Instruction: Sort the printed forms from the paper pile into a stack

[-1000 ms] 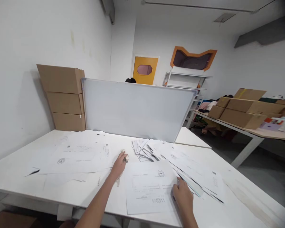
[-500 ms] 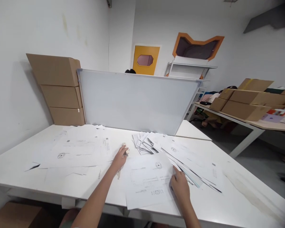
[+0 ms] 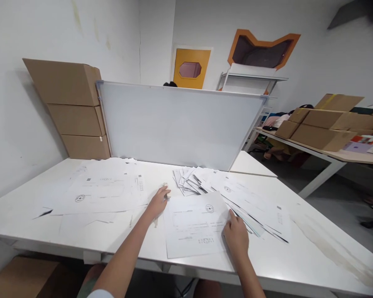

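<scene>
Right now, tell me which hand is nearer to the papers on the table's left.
Left. The left hand is just right of those papers; the right hand is farther off, at the right edge of the front sheet.

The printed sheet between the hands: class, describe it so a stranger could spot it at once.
Start from the whiteboard, then drop to the white table before it. Midway along lies the printed sheet, between left hand and right hand. Unlike the papers on either side, it reaches nearly to the table's front edge.

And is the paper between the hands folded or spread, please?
Spread: the paper lies flat, with no fold across its printed face.
</scene>
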Motion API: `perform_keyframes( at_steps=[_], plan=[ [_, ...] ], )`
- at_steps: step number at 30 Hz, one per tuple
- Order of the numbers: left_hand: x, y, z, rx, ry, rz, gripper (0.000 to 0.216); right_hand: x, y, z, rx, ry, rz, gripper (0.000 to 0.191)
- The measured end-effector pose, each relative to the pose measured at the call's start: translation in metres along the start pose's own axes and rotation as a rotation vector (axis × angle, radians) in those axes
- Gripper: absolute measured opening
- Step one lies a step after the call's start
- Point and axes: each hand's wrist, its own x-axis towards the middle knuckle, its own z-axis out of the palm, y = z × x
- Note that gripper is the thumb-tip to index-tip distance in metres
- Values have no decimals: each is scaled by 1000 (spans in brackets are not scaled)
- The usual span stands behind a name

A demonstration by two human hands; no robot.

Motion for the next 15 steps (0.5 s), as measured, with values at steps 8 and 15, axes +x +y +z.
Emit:
perform_keyframes(
  at_steps=[8,15],
  plan=[
    [-5,4,10,250,42,177,44,-1,2,-4,150,75,67,59],
    [-5,2,11,249,28,190,42,3,6,-4,218,-11,103,61]
  ],
)
